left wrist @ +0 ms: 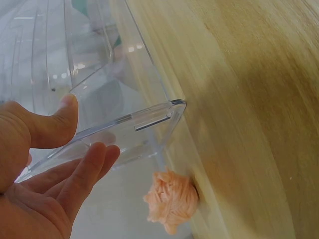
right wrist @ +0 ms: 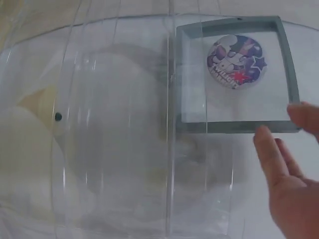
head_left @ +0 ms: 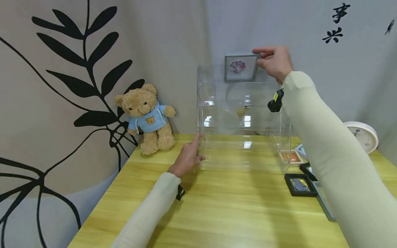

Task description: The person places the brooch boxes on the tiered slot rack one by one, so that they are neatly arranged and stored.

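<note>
A clear acrylic tiered display rack [head_left: 240, 151] stands upright on the wooden table. My left hand [head_left: 187, 157] holds its left side low down; in the left wrist view the thumb and fingers [left wrist: 82, 186] lie on either side of the clear panel. At the rack's top, my right hand [head_left: 276, 62] pinches the right edge of a grey square picture frame [head_left: 227, 81]. Inside that frame is a round badge [right wrist: 236, 62] with a purple, cartoon-like print. The frame stands nearly upright at the top tier; whether it bears on the rack is hard to tell.
A teddy bear [head_left: 152, 119] in a blue top sits at the table's back left. Right of the rack lie a small black frame [head_left: 301, 185], a wooden-edged frame [head_left: 291, 157] and other frames, partly behind my right sleeve. A round white clock [head_left: 363, 136] stands at the back right.
</note>
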Action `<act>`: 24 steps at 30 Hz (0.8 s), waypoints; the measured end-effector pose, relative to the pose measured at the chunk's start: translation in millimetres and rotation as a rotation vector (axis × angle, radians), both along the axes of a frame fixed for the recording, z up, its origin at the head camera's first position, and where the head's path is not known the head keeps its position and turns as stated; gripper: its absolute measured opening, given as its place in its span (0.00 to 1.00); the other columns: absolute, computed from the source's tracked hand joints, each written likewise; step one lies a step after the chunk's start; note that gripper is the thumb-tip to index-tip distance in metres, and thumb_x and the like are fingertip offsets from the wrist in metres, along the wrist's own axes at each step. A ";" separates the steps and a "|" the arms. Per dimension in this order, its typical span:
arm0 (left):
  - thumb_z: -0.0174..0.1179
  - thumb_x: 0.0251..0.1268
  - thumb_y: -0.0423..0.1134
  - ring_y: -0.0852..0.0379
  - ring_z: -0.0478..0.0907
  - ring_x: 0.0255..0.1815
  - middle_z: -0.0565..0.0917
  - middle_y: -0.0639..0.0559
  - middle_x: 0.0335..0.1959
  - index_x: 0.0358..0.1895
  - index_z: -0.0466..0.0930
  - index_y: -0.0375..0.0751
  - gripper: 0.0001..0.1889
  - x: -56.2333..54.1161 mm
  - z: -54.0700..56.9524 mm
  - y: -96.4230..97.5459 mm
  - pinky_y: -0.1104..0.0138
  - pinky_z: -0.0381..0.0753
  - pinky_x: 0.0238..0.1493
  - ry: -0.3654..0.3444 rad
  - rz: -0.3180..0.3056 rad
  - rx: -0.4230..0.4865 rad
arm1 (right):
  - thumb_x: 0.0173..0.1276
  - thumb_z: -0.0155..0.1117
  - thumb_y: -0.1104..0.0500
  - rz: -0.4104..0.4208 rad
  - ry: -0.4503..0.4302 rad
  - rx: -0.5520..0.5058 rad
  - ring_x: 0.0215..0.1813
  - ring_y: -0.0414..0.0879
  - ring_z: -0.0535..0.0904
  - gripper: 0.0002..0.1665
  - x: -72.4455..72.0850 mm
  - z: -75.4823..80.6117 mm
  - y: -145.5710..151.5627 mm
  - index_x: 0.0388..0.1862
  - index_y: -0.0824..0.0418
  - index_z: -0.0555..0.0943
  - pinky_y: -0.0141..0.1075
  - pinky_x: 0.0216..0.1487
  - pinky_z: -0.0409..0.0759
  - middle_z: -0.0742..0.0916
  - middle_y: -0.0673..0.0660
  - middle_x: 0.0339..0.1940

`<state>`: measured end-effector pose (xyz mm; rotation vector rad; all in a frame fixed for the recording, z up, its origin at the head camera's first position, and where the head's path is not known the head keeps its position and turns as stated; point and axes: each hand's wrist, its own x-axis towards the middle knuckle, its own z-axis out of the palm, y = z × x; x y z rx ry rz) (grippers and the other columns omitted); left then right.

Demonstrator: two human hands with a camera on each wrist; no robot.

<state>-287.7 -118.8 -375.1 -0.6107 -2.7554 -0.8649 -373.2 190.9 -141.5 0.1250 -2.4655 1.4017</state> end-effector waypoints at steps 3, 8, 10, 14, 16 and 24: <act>0.72 0.56 0.29 0.53 0.79 0.26 0.80 0.46 0.25 0.73 0.57 0.51 0.44 -0.2 -1.2 1.4 0.62 0.84 0.34 0.015 -0.001 -0.005 | 0.78 0.55 0.55 0.058 -0.031 0.128 0.66 0.46 0.70 0.31 0.3 0.9 -2.4 0.77 0.40 0.65 0.37 0.62 0.75 0.75 0.53 0.65; 0.73 0.55 0.30 0.54 0.78 0.26 0.80 0.47 0.24 0.73 0.58 0.51 0.44 -0.4 -2.4 2.2 0.60 0.85 0.35 0.037 0.014 -0.018 | 0.81 0.48 0.50 0.183 -0.053 0.241 0.83 0.55 0.55 0.37 -1.1 -1.0 -11.0 0.83 0.39 0.46 0.52 0.79 0.62 0.60 0.59 0.83; 0.74 0.54 0.30 0.53 0.78 0.26 0.81 0.47 0.25 0.73 0.58 0.51 0.44 -1.0 -2.5 1.8 0.60 0.85 0.36 0.044 0.016 -0.022 | 0.82 0.45 0.49 0.217 -0.060 0.282 0.84 0.57 0.51 0.40 -2.7 -2.6 -15.4 0.83 0.39 0.39 0.55 0.81 0.57 0.57 0.60 0.84; 0.74 0.55 0.30 0.53 0.79 0.27 0.81 0.46 0.25 0.73 0.58 0.51 0.44 -2.0 -4.1 1.7 0.59 0.85 0.37 0.044 0.014 -0.024 | 0.82 0.42 0.45 0.247 -0.087 0.385 0.85 0.60 0.37 0.47 -5.4 -5.5 -26.7 0.79 0.43 0.22 0.59 0.83 0.38 0.51 0.60 0.85; 0.74 0.55 0.30 0.53 0.79 0.27 0.81 0.47 0.25 0.73 0.58 0.51 0.44 -1.6 -5.3 2.0 0.59 0.85 0.38 0.042 0.014 -0.020 | 0.82 0.41 0.42 0.250 -0.108 0.411 0.84 0.61 0.29 0.49 -5.2 -7.7 -33.0 0.77 0.44 0.17 0.61 0.82 0.31 0.50 0.60 0.85; 0.73 0.56 0.30 0.50 0.81 0.29 0.83 0.44 0.29 0.73 0.57 0.49 0.44 -0.2 -5.7 0.3 0.57 0.86 0.41 0.059 0.002 -0.004 | 0.81 0.43 0.41 0.300 -0.108 0.443 0.83 0.62 0.23 0.51 -1.4 -15.3 -40.6 0.78 0.47 0.19 0.63 0.81 0.28 0.48 0.54 0.85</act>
